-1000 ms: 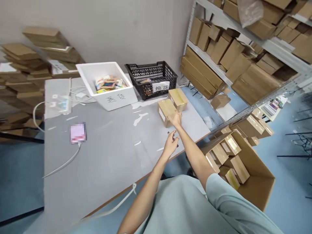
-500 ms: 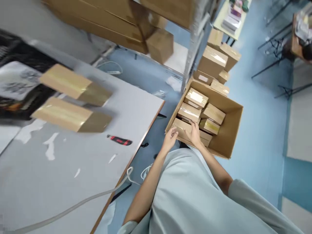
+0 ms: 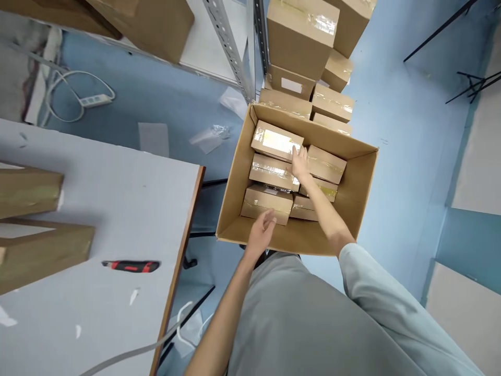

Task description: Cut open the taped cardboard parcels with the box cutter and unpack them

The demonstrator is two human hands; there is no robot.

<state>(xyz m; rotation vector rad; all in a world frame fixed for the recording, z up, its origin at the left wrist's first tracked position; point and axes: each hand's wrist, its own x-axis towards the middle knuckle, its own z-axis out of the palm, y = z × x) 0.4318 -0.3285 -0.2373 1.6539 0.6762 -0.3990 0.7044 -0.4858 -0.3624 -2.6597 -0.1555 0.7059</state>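
Observation:
A large open carton (image 3: 364, 201) stands before me with several small taped cardboard boxes inside. My right hand (image 3: 300, 163) reaches deep into it, fingers apart, at the right end of the far-left box (image 3: 274, 140), which has a white label. Beside that hand, to the right, lies another taped box (image 3: 326, 164). My left hand (image 3: 261, 234) hangs over the carton's near wall, its fingers loosely bent and apart. It is closest to the near-left box (image 3: 264, 202); whether it touches that box I cannot tell. Neither hand is wrapped around anything.
To the left is a white table (image 3: 129, 209) bearing a red-and-black utility knife (image 3: 132, 266) and two long cardboard boxes (image 3: 47, 256). More taped boxes (image 3: 301, 36) are stacked behind the carton, beside a metal shelf post (image 3: 229, 47). A power strip (image 3: 95, 100) lies on the floor.
My right hand has moved from the near boxes to the far ones. My left hand has drawn back toward the near wall. The near-left box sits differently, and the view has shifted closer over the carton.

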